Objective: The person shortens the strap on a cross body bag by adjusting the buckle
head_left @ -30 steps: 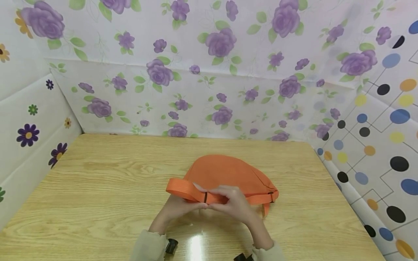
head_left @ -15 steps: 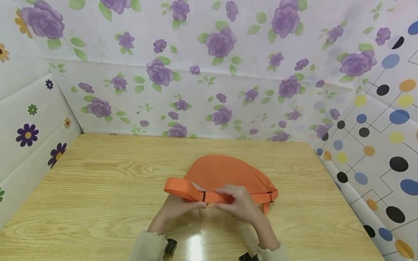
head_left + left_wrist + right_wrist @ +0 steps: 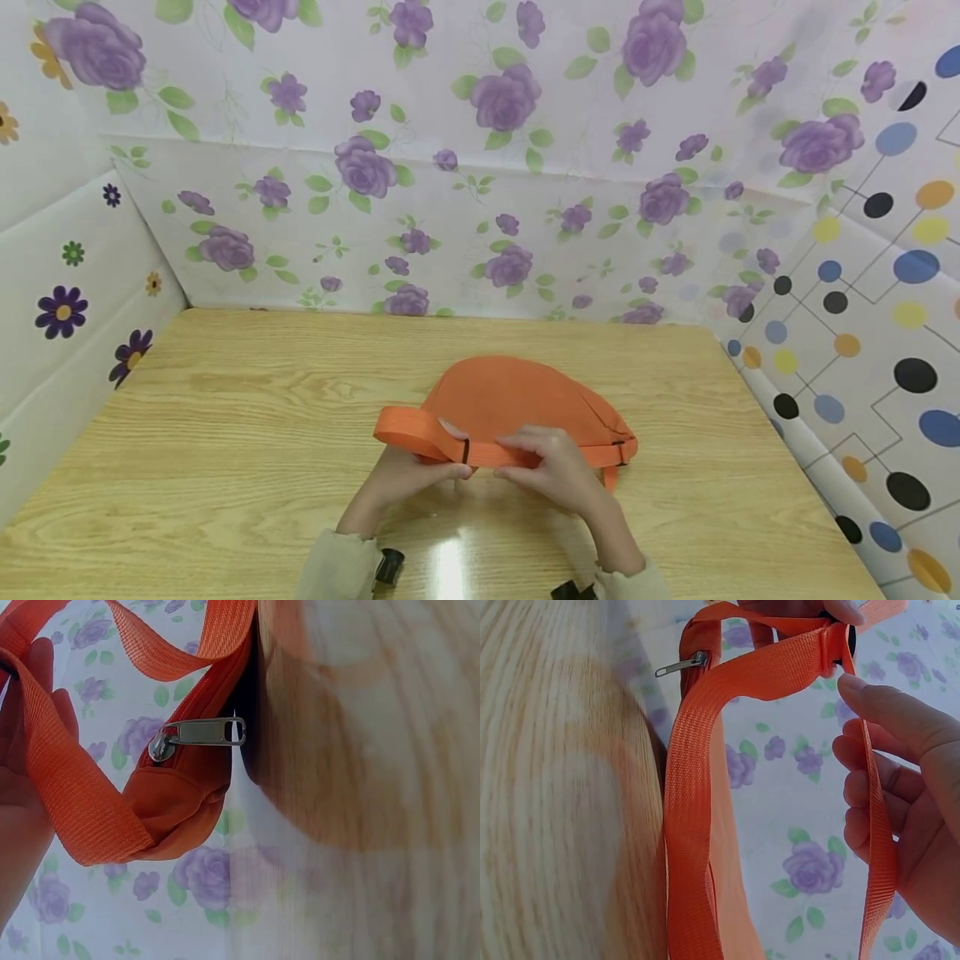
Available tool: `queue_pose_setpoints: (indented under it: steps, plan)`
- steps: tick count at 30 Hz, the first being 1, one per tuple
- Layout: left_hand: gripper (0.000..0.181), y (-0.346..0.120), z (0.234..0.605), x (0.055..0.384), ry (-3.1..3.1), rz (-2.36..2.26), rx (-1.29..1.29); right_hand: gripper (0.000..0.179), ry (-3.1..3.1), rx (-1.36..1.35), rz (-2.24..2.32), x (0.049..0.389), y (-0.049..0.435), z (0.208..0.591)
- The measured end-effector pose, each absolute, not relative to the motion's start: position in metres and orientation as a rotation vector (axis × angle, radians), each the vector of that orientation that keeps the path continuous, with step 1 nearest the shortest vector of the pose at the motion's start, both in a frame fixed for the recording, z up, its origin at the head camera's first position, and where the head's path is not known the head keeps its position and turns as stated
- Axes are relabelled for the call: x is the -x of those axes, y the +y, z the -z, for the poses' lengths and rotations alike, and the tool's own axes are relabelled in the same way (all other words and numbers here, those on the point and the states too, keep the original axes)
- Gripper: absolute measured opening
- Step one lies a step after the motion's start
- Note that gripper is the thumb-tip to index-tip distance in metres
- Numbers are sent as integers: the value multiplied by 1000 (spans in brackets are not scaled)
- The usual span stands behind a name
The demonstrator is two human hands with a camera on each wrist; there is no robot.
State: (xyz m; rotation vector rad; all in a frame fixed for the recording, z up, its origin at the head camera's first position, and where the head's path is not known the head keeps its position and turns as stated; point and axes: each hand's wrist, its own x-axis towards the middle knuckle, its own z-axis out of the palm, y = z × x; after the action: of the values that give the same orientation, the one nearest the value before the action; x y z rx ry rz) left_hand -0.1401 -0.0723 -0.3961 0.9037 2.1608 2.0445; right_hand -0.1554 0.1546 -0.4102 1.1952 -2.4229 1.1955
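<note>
An orange waist bag [image 3: 517, 392] lies on the table, its rounded side toward the back wall. Its orange webbing strap [image 3: 492, 454] runs along the near side and forms a raised loop at the left. My left hand [image 3: 405, 482] pinches the strap at a black slider [image 3: 466, 451], thumb and fingers on opposite edges. Just to the right, my right hand [image 3: 553, 468] pinches the strap between thumb and fingers. In the right wrist view a length of strap hangs past the right fingers [image 3: 881, 776]. A metal zipper pull [image 3: 202, 733] shows on the bag's end in the left wrist view.
The wooden table [image 3: 247, 417] reaches out on both sides of the bag. A flowered cloth wall [image 3: 450, 225] stands behind it, with a dotted wall [image 3: 862, 400] at the right and another flowered wall [image 3: 67, 350] at the left. A second black buckle [image 3: 621, 453] sits at the bag's right end.
My right hand has slid a little to the right, away from the left hand, baring more strap between them. My left hand and the slider have shifted slightly left. The bag stays put.
</note>
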Motion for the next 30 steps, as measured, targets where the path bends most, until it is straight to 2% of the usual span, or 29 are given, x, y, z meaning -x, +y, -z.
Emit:
queue_pose_setpoints:
  steps: [14, 23, 30]
  plan:
    - [31, -68, 394, 140, 2239, -1970, -864, 29, -2415, -1204, -1206, 153, 146, 403]
    - [27, -64, 396, 141, 2252, -1962, -965, 30, -2411, -1221, -1182, 156, 143, 409]
    - [27, -62, 399, 141, 2134, -2002, -968, 23, -2399, -1245, -1157, 156, 138, 408]
